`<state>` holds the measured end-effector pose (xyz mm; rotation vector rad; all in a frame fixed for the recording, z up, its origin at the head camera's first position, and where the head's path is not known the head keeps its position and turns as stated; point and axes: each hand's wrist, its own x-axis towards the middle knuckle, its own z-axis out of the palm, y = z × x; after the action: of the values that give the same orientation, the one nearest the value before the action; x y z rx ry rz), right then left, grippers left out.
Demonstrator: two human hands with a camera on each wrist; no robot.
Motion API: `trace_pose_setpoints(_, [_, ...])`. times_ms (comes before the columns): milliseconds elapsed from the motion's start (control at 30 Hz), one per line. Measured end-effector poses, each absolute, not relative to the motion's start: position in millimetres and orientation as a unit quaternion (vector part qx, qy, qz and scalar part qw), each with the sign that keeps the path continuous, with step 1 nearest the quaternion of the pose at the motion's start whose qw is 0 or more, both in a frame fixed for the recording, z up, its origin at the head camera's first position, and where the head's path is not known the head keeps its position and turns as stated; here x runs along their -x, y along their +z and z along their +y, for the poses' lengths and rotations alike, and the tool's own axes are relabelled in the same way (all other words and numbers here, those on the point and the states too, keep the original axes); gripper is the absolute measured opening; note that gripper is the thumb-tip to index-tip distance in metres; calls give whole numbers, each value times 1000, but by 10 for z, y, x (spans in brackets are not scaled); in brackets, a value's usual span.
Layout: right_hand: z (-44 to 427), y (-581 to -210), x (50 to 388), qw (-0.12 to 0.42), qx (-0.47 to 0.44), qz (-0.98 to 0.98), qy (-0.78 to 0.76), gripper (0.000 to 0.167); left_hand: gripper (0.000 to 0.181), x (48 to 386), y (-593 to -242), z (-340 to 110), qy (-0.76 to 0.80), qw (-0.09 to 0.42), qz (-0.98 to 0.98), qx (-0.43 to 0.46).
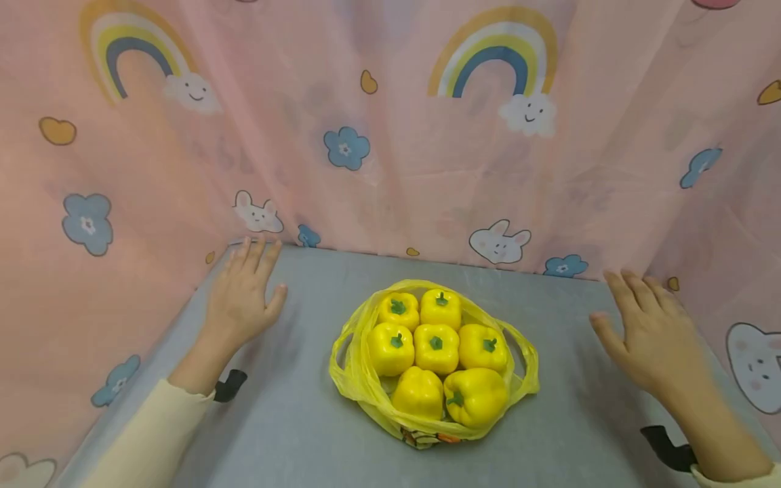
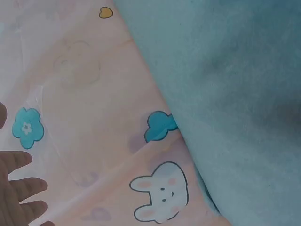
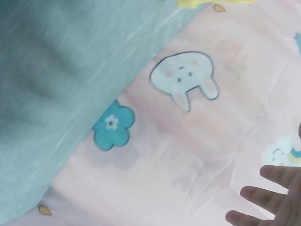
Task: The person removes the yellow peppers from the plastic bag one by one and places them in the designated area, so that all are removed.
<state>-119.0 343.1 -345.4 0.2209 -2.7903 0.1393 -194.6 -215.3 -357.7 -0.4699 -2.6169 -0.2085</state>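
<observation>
A thin yellow plastic bag (image 1: pixel 360 393) lies spread at the middle of the grey table, its mouth facing up and a handle loop at each side. Several yellow bell peppers (image 1: pixel 436 347) with green stems sit inside it. To the left of the bag, my left hand (image 1: pixel 241 298) is held over the table with fingers straight and nothing in it. On the other side, my right hand (image 1: pixel 653 335) is likewise held apart from the bag, its fingers extended and holding nothing. Fingers of both hands also show at the edges of the wrist views.
The grey tabletop (image 1: pixel 281 420) ends at a pink curtain (image 1: pixel 396 190) printed with rainbows, rabbits and flowers, which rises behind and at both sides. A black strap end (image 1: pixel 230 385) shows by the left wrist, and another black piece (image 1: pixel 668 449) by the right.
</observation>
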Motion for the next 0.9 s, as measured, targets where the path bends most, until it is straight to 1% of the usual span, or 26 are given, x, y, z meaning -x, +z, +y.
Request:
trace_pose_setpoints(133, [3297,-3414,1177,223,-97,-966,90,59,65,1893,-3605,-2106,-90,236,-953,166])
trace_pose_setpoints(233, [3197,-3398,1156,246,-111,-954,131,53,65,1848,-3638,-2062,-110,230,-953,164])
trace_pose_setpoints(533, [3001,-3413,1094,233,-123,-938,226,48,58,1717,-3786,-1940,-225,166,-944,172])
trace_pose_setpoints(900, [2678,-3510,1105,186,-138,-921,312,43,48,1610,-3967,-1773,-380,85,-902,185])
